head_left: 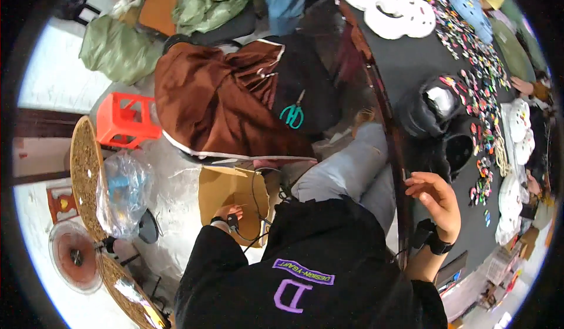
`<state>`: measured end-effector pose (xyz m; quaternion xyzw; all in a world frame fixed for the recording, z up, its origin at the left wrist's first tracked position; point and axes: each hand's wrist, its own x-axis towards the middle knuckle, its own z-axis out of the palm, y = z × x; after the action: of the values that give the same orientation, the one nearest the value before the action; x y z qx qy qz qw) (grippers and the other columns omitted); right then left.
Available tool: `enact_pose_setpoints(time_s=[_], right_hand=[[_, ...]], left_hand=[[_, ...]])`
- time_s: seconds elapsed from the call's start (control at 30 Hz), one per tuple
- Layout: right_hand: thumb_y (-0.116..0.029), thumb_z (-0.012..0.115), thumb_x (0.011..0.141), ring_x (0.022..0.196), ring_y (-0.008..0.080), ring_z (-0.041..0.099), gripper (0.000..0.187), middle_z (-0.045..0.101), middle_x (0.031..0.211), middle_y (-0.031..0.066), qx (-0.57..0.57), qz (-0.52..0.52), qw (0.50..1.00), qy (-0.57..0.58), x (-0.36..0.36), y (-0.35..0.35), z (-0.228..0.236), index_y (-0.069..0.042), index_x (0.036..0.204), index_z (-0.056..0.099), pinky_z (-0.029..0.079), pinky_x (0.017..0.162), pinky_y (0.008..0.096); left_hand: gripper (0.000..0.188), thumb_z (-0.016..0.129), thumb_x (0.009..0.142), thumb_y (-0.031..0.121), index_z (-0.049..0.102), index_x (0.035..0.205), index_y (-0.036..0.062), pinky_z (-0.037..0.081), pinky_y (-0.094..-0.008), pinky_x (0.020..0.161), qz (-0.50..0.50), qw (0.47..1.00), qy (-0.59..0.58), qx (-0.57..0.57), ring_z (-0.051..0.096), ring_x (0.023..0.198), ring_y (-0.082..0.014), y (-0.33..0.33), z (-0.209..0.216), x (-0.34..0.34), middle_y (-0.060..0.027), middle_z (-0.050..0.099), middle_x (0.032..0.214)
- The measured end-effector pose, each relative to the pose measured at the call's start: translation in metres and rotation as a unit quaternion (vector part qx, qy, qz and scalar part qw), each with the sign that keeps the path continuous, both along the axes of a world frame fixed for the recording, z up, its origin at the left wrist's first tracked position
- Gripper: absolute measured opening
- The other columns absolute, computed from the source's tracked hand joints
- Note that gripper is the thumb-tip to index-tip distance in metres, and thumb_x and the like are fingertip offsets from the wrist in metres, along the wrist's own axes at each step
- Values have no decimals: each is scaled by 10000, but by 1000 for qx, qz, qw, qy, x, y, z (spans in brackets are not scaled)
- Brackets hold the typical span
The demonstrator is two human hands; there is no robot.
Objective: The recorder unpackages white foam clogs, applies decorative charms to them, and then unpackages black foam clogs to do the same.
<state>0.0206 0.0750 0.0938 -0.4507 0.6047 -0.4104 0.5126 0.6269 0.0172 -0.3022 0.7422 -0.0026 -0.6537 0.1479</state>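
My left hand [230, 212] reaches down at the opening of a brown cardboard box [214, 182] on the floor. Its fingers look stretched out, and I see nothing in them, though they are small and partly hidden. A dark wrist device with a cable sits at that wrist. My right hand [437, 202] hovers at the near edge of the dark table [420, 59], its fingers loosely bent and thumb apart, with no held thing visible. Close beyond it stands a pair of black fluffy shoes [420, 108], one with white stuffing in its opening.
Small colourful charms [479, 106] lie scattered along the table beside white clogs [399, 9] and blue clogs [470, 12]. Another person's hand [521, 86] is at the far side. Teal-handled scissors [292, 115] rest on a dark seat by brown cloth [211, 100]. A red stool [126, 120] stands left.
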Motion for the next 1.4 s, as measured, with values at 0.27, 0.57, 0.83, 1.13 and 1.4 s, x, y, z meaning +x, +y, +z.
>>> enact_pose_setpoints(time_s=[0.27,0.57,0.83,1.13,1.4], right_hand=[[-70,567,879,925,236,648,335,649,1069,168,-143,-45,989,-7,-51,48,40,48,1193,567,495,839,339],[-159,543,952,937,135,598,373,585,1158,57,-97,-372,920,74,-116,94,-20,-85,1311,469,479,761,272],[-208,569,945,1066,197,568,495,477,1306,154,-115,-446,885,-62,-132,80,-87,-67,1380,379,504,857,339],[-177,555,951,1002,181,587,419,525,1223,124,-172,-464,845,-201,-141,91,-100,-50,1330,427,503,851,314],[-118,567,936,875,140,604,360,571,1033,69,-170,-432,880,-103,-137,83,-104,-27,1268,461,514,772,280]], left_hand=[[342,573,913,297,604,1036,-21,523,-359,698,10,980,31,-195,631,775,-270,-86,14,54,-175,649,868],[437,596,858,369,658,919,-60,486,-328,706,-625,634,195,-412,630,735,-241,-170,356,-226,-158,676,852],[399,626,867,29,524,1246,-42,475,-301,889,-586,465,197,-633,601,1011,-177,-122,439,-506,-128,615,1149],[564,803,688,376,527,1008,3,503,-373,688,-706,276,-100,-645,649,737,-301,-123,405,-604,-113,650,774],[519,831,628,352,522,886,25,479,-386,589,-690,236,-162,-664,608,621,-309,-109,394,-613,-100,586,638]])
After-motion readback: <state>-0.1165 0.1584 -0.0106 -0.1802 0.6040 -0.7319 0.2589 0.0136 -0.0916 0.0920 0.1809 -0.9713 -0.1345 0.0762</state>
